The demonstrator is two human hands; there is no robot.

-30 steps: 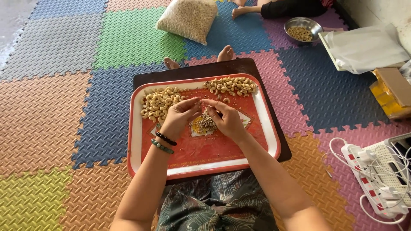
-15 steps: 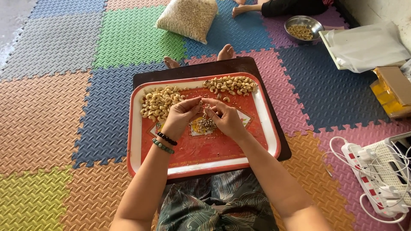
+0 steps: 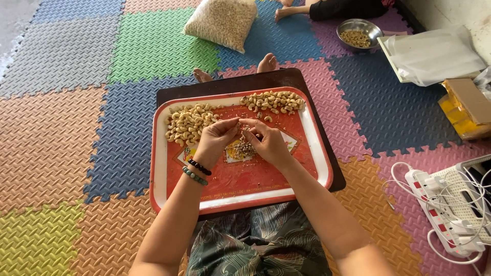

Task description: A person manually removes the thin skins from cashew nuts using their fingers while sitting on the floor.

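A red tray with a white rim (image 3: 158,168) rests on a dark board (image 3: 255,81) over my lap. Two heaps of pale cashew nuts lie on it: one at the back left (image 3: 186,122), one at the back right (image 3: 273,101). A small pile of brown husk scraps (image 3: 244,149) sits in the tray's middle. My left hand (image 3: 215,139) and my right hand (image 3: 267,143) meet just above that pile, fingertips pinched together on a small nut I can barely see. Two bead bracelets (image 3: 195,170) circle my left wrist.
Coloured foam mats cover the floor. A clear bag of nuts (image 3: 222,20) lies at the back. A metal bowl with nuts (image 3: 359,33) stands beside another person's legs (image 3: 332,9). White bags (image 3: 434,53), a cardboard box (image 3: 468,105) and a power strip with cables (image 3: 445,209) are on the right.
The view has shifted slightly; both hands stay pinched together above the husk pile with only small finger movements.
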